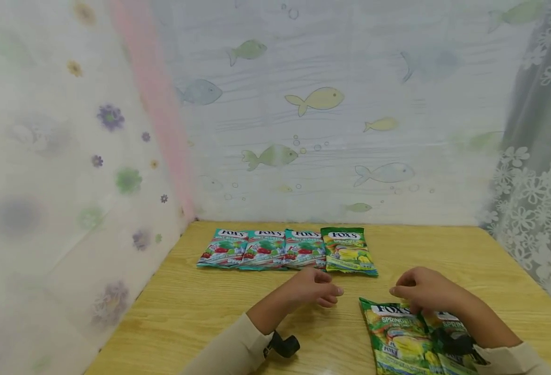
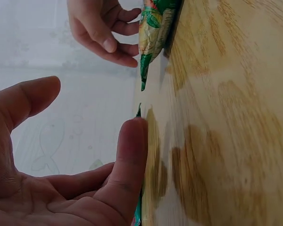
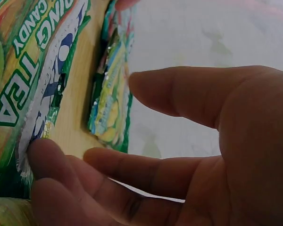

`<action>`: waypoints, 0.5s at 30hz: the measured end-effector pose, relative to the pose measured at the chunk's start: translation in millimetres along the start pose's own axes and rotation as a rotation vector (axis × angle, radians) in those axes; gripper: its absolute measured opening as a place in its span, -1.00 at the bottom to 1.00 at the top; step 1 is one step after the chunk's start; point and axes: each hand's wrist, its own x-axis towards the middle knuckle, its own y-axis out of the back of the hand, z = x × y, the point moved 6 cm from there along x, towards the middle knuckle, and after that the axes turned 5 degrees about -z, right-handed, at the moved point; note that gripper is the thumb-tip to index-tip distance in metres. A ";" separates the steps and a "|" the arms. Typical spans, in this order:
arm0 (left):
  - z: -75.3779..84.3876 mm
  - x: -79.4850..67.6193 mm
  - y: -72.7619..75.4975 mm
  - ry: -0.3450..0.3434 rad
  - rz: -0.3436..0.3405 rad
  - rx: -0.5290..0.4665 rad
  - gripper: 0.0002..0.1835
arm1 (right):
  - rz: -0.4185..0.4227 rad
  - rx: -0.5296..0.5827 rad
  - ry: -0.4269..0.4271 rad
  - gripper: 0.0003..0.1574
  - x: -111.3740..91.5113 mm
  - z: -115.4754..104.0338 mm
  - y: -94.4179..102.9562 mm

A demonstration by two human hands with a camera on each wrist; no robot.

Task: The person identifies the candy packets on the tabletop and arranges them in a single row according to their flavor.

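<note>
My left hand (image 1: pixel 310 289) hovers over the table in front of the back row, its thumb and fingers apart and holding nothing. In the left wrist view, the fingers of that hand (image 2: pixel 129 155) are spread beside the tabletop. My right hand (image 1: pixel 432 289) is over the top edges of two green Fox's Spring Tea candy bags (image 1: pixel 392 333) (image 1: pixel 451 325) at the front right. The right wrist view shows its thumb and fingers (image 3: pixel 174 92) apart, with fingertips right at one bag's top edge (image 3: pixel 42 110). Nothing is gripped between them.
Along the back of the wooden table (image 1: pixel 186 317), three teal Fox's Mint Blossom bags (image 1: pixel 224 250) (image 1: pixel 263 252) (image 1: pixel 305 252) overlap in a row. Another Spring Tea bag (image 1: pixel 349 255) lies at the row's right end. A fish-patterned curtain (image 1: pixel 322 99) hangs behind; a flowered one (image 1: pixel 69 208) borders the left.
</note>
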 end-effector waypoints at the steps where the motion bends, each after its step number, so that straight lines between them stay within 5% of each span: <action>1: 0.0 -0.2 -0.7 0.005 -0.013 0.000 -0.20 | -0.013 -0.002 0.003 -0.46 0.4 0.0 -1.4; 9: -0.6 -2.1 -9.5 0.008 -0.133 0.055 -0.62 | -0.092 -0.014 0.050 -0.61 3.2 -0.5 -6.6; 15: -4.2 -3.8 -20.8 0.033 -0.206 0.033 -0.60 | -0.103 -0.030 0.060 -0.34 3.0 1.3 -5.4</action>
